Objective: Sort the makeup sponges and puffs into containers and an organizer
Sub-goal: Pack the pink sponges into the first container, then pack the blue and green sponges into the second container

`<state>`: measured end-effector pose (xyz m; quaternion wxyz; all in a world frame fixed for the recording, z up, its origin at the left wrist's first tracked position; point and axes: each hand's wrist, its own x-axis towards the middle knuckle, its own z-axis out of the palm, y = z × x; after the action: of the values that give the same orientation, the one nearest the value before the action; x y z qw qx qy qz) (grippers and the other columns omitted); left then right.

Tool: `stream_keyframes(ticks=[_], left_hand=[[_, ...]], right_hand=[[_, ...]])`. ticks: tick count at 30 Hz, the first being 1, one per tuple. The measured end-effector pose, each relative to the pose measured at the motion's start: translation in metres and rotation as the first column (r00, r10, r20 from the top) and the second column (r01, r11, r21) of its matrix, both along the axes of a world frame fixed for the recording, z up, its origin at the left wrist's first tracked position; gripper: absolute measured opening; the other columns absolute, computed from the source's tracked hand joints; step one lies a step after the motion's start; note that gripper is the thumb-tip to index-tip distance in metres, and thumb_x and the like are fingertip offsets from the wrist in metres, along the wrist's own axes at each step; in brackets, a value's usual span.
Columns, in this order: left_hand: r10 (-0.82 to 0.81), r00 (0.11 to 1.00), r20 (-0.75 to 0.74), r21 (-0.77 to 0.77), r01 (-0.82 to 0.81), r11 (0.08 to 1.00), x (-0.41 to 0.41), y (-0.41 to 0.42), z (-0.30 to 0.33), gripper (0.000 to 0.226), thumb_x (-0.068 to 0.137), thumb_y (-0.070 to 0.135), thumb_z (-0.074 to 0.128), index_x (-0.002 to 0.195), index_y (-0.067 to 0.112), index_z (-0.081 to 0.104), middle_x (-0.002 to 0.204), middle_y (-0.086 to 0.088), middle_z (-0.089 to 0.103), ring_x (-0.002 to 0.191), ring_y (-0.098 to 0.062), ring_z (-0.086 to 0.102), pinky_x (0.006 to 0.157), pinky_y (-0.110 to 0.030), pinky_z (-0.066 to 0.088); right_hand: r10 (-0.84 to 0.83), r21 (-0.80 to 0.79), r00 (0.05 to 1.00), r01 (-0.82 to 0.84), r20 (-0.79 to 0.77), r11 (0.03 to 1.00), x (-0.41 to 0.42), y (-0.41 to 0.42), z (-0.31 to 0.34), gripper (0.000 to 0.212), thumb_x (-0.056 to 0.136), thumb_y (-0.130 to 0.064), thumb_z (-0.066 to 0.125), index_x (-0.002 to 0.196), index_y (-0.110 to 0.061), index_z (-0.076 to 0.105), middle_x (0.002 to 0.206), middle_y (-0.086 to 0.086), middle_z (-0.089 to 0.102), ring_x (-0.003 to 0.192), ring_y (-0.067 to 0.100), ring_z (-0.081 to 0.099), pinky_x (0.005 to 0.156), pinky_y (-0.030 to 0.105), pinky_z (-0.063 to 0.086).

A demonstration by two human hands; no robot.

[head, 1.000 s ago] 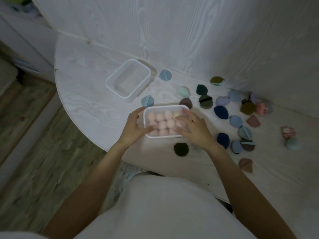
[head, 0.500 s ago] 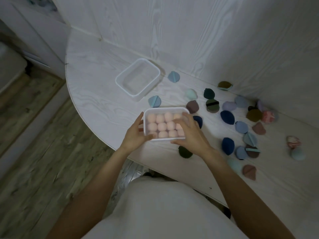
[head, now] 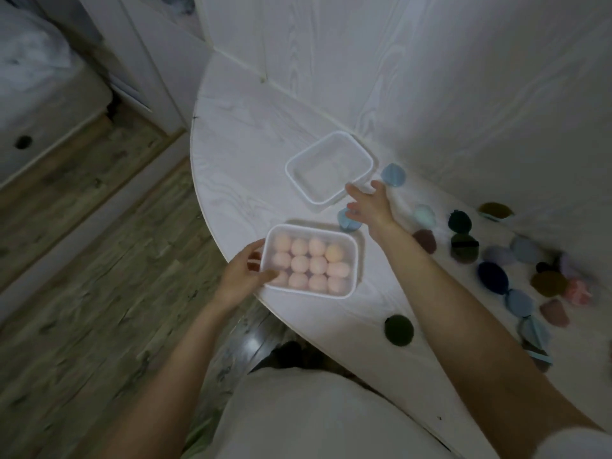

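A white container [head: 353,260] filled with several pink sponges [head: 311,263] sits near the table's front edge. My left hand [head: 243,276] grips its left end, thumb on the rim. My right hand [head: 367,203] is stretched out with fingers spread, right next to the near corner of an empty white container [head: 298,160] further back; whether it touches the rim I cannot tell. A light blue puff [head: 346,221] lies partly under that hand, another blue puff [head: 393,174] just beyond it. Several puffs in dark and pastel colours [head: 493,276] are scattered to the right.
The white table [head: 238,144] has a rounded left edge with wooden floor [head: 82,293] below. A white panelled wall [head: 430,77] stands right behind the containers. A dark green puff [head: 398,329] lies near the front edge. White furniture [head: 49,104] stands at the far left.
My right hand left the pink-sponge container and reached forward to the empty container. The left hand kept its hold. The view swung left, so things sit further right in the frame.
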<state>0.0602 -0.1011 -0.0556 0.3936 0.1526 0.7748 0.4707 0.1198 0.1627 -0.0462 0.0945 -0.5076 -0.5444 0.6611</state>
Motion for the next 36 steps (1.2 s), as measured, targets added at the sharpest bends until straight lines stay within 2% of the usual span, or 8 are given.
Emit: stream_keyframes(ticks=[3, 7, 15, 20, 25, 28, 32, 36], left_hand=[[-0.044, 0.994, 0.1, 0.057, 0.039, 0.998, -0.006, -0.003, -0.001, 0.053, 0.076, 0.011, 0.074, 0.124, 0.012, 0.051, 0.101, -0.004, 0.056, 0.087, -0.016, 0.057, 0.061, -0.017, 0.052], [0.019, 0.989, 0.149, 0.068, -0.029, 0.997, -0.016, -0.003, -0.002, 0.048, 0.084, 0.002, 0.063, 0.129, 0.008, 0.047, 0.107, -0.012, 0.053, 0.088, -0.018, 0.057, 0.059, -0.023, 0.056], [0.324, 0.94, 0.108, 0.081, -0.333, 0.939, -0.038, 0.034, -0.006, 0.045, 0.084, 0.0, 0.063, 0.124, 0.011, 0.048, 0.104, -0.003, 0.054, 0.091, -0.018, 0.057, 0.055, -0.017, 0.054], [0.394, 0.912, 0.116, 0.124, -0.407, 0.905, -0.044, 0.085, -0.005, 0.043, 0.085, 0.012, 0.066, 0.123, 0.015, 0.047, 0.106, -0.002, 0.056, 0.095, -0.018, 0.058, 0.072, -0.03, 0.056], [0.27, 0.935, 0.231, 0.154, -0.309, 0.939, -0.034, 0.126, 0.007, 0.051, 0.093, 0.028, 0.053, 0.14, 0.019, 0.034, 0.131, -0.003, 0.049, 0.117, -0.018, 0.051, 0.091, -0.033, 0.047], [0.176, 0.978, 0.112, 0.164, -0.193, 0.967, -0.019, 0.124, 0.015, 0.045, 0.092, 0.035, 0.053, 0.135, 0.025, 0.042, 0.124, 0.006, 0.05, 0.114, -0.013, 0.051, 0.096, -0.031, 0.043], [-0.089, 0.995, -0.042, 0.085, 0.093, 0.992, 0.002, 0.1, 0.017, 0.034, 0.086, 0.034, 0.064, 0.118, 0.026, 0.056, 0.114, 0.009, 0.057, 0.104, -0.009, 0.055, 0.082, -0.02, 0.043], [-0.23, 0.96, -0.163, 0.0, 0.233, 0.972, 0.022, 0.077, 0.006, 0.069, 0.074, 0.038, 0.075, 0.134, 0.028, 0.043, 0.125, 0.014, 0.048, 0.113, -0.005, 0.047, 0.086, -0.018, 0.038]], right_hand=[[-0.06, -0.098, 0.997, 0.055, -0.052, 0.994, -0.024, -0.003, -0.006, 0.087, 0.086, -0.021, 0.066, 0.146, -0.022, 0.003, 0.116, 0.012, 0.047, 0.086, 0.024, 0.06, 0.073, 0.036, 0.056], [-0.163, -0.17, 0.977, 0.139, -0.138, 0.976, -0.038, -0.001, -0.014, 0.092, 0.086, -0.004, 0.063, 0.146, -0.03, -0.002, 0.121, 0.02, 0.052, 0.077, 0.023, 0.064, 0.069, 0.034, 0.057], [-0.388, -0.149, 0.867, 0.358, -0.314, 0.922, 0.012, 0.014, 0.034, 0.065, 0.084, 0.002, 0.05, 0.138, -0.019, 0.021, 0.11, 0.015, 0.056, 0.083, 0.022, 0.066, 0.071, 0.032, 0.057], [-0.251, -0.09, 0.93, 0.235, -0.269, 0.968, 0.069, 0.0, 0.054, 0.057, 0.088, -0.008, 0.054, 0.135, -0.031, 0.029, 0.113, 0.009, 0.062, 0.094, 0.021, 0.067, 0.071, 0.03, 0.057], [-0.123, -0.038, 0.985, 0.119, -0.123, 0.992, 0.108, -0.023, 0.041, 0.062, 0.09, -0.007, 0.056, 0.141, -0.027, 0.026, 0.113, -0.002, 0.059, 0.088, 0.021, 0.068, 0.064, 0.031, 0.057], [-0.069, -0.109, 0.992, 0.057, -0.108, 0.992, 0.123, -0.04, 0.027, 0.07, 0.09, -0.006, 0.057, 0.142, -0.032, 0.019, 0.11, -0.002, 0.059, 0.092, 0.026, 0.067, 0.069, 0.036, 0.059], [0.048, -0.128, 0.994, -0.06, -0.096, 0.99, 0.126, -0.062, 0.015, 0.069, 0.087, -0.011, 0.063, 0.138, -0.034, 0.022, 0.111, 0.012, 0.059, 0.093, 0.027, 0.067, 0.07, 0.034, 0.058], [0.055, -0.108, 0.998, -0.057, -0.02, 0.992, 0.127, -0.078, 0.003, 0.062, 0.085, -0.016, 0.066, 0.133, -0.027, 0.028, 0.107, 0.015, 0.057, 0.09, 0.027, 0.066, 0.069, 0.034, 0.059]])
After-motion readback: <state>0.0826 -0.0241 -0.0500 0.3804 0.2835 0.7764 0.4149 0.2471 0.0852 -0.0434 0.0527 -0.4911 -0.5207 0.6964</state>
